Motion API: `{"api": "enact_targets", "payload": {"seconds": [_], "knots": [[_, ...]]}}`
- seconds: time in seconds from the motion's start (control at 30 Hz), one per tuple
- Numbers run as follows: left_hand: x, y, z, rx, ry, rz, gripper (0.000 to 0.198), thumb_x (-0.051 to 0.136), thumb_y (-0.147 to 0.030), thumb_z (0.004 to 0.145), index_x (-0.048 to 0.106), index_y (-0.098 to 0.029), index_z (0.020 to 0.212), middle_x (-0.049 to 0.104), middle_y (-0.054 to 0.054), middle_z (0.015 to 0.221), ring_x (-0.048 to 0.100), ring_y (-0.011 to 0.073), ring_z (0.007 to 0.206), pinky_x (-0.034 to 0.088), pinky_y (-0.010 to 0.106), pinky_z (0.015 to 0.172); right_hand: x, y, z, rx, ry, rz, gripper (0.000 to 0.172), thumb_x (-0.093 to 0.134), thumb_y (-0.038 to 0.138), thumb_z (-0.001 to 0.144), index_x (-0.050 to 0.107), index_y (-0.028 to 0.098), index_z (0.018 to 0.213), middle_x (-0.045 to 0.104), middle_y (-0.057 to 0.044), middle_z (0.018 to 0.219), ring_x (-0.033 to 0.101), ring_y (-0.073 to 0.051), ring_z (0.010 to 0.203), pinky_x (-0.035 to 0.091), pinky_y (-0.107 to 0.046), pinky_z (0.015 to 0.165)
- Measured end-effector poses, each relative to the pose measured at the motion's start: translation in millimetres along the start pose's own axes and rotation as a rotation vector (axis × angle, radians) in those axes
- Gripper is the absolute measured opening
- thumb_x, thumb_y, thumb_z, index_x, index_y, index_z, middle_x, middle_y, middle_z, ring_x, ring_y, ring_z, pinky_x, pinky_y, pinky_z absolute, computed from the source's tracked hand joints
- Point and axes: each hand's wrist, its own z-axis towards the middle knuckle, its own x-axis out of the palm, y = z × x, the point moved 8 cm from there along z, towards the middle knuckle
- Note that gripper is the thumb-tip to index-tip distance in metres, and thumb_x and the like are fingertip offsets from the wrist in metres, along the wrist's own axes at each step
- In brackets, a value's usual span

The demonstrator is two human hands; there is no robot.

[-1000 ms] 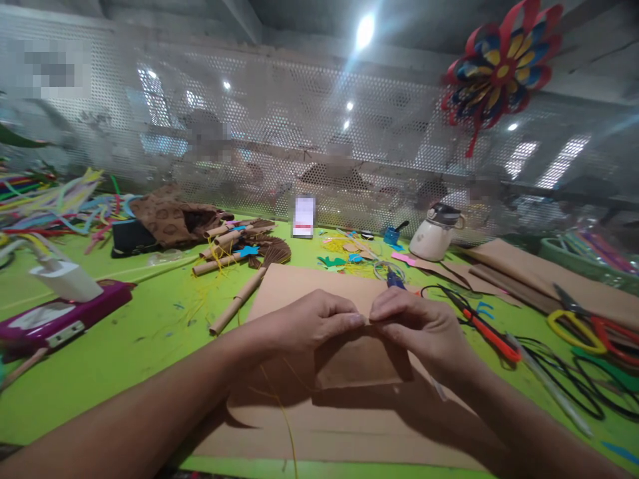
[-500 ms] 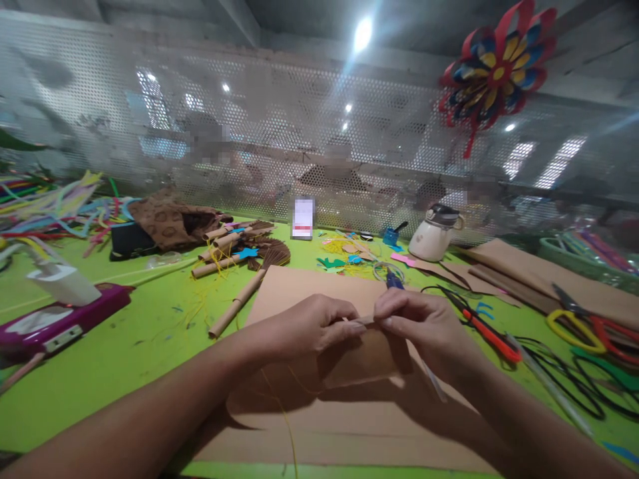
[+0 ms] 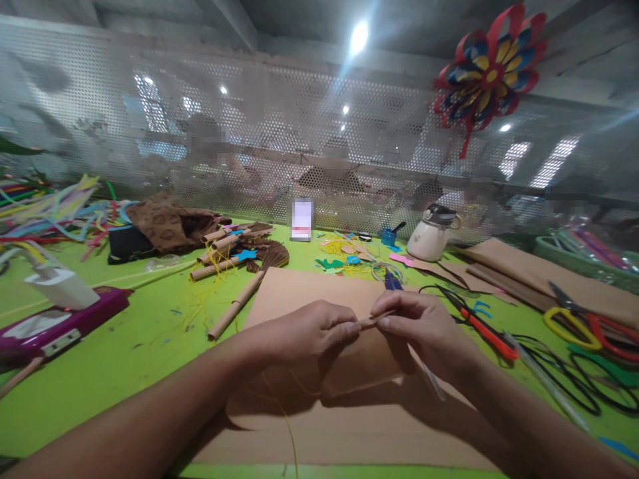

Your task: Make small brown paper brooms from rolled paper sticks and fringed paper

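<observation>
Left hand (image 3: 324, 329) and right hand (image 3: 424, 322) each pinching the rolled upper edge of a small brown paper (image 3: 367, 369), fingertips near each other. Paper sits over a large brown sheet (image 3: 309, 286) on green tabletop (image 3: 124, 386). Brown tube (image 3: 237, 307) left of sheet.

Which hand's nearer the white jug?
Right. The right hand is on the near side of the jug, roughly in line with it; the left hand is also on the near side, but farther off to the left.
</observation>
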Motion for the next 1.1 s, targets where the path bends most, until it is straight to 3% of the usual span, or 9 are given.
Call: {"api": "enact_targets", "payload": {"seconds": [0.1,0.27,0.33,0.57,0.73,0.9,1.1], "knots": [[-1.5,-2.5,-0.7,0.018,-0.002,-0.045,0.037,0.035,-0.044,0.093,0.045,-0.017,0.068,0.039,-0.004,0.063,0.037,0.0099,0.06,0.032,0.022,0.056,-0.6,-1.1,-0.5,0.005,0.031,0.005,0.005,0.074,0.022,0.065,0.074,0.02,0.07,0.062,-0.002,0.069,0.055,-0.015,0.065,0.042,-0.025,0.057],[-0.4,-3.2,-1.4,0.028,-0.016,-0.129,0.04,0.034,-0.046,0.093,0.039,-0.018,0.066,0.033,-0.005,0.063,0.033,0.0095,0.059,0.03,0.021,0.055,2.1,8.2,-2.6,-0.033,0.12,0.078,0.013,0.071,0.022,0.066,0.075,0.02,0.079,0.068,-0.004,0.082,0.06,-0.019,0.081,0.046,-0.029,0.073],[0.5,-2.1,-0.8,0.028,-0.028,-0.154,0.04,0.034,-0.047,0.093,0.042,-0.018,0.068,0.035,-0.004,0.064,0.034,0.0098,0.06,0.031,0.021,0.056,5.5,9.3,-4.0,-0.003,0.135,0.05,0.018,0.073,0.027,0.066,0.074,0.02,0.081,0.069,-0.004,0.081,0.061,-0.019,0.078,0.046,-0.029,0.07],[0.6,-2.5,2.9,0.033,-0.064,-0.13,0.035,0.037,-0.044,0.092,0.049,-0.017,0.073,0.047,-0.002,0.071,0.042,0.0114,0.066,0.036,0.022,0.061,10.4,11.2,-4.6,0.012,0.061,-0.047,0.027,0.078,0.042,0.063,0.069,0.016,0.065,0.063,-0.001,0.061,0.052,-0.013,0.056,0.041,-0.024,0.053],[2.5,11.3,-0.3,-0.087,-0.2,-0.168,0.025,0.049,-0.041,0.085,0.054,-0.017,0.09,0.06,0.002,0.08,0.051,0.0144,0.071,0.038,0.023,0.059,5.8,5.7,-0.4,0.008,0.008,-0.096,0.026,0.076,0.039,0.066,0.066,0.016,0.062,0.058,0.002,0.057,0.047,-0.01,0.053,0.036,-0.022,0.051],[0.8,16.1,-6.7,-0.124,-0.34,0.023,0.026,0.041,-0.035,0.088,0.056,-0.017,0.078,0.057,0.0,0.073,0.046,0.0128,0.063,0.031,0.023,0.053,6.3,-3.4,0.7,0.008,0.004,-0.102,0.023,0.074,0.037,0.069,0.065,0.016,0.065,0.059,0.002,0.06,0.048,-0.01,0.056,0.037,-0.023,0.055],[3.8,16.7,2.5,-0.11,-0.207,-0.084,0.031,0.042,-0.04,0.087,0.058,-0.015,0.075,0.052,-0.001,0.068,0.044,0.012,0.062,0.033,0.022,0.055,9.9,-7.6,1.1,0.053,0.053,-0.054,0.021,0.076,0.035,0.067,0.068,0.016,0.073,0.065,-0.001,0.067,0.055,-0.013,0.062,0.04,-0.023,0.057]]}}
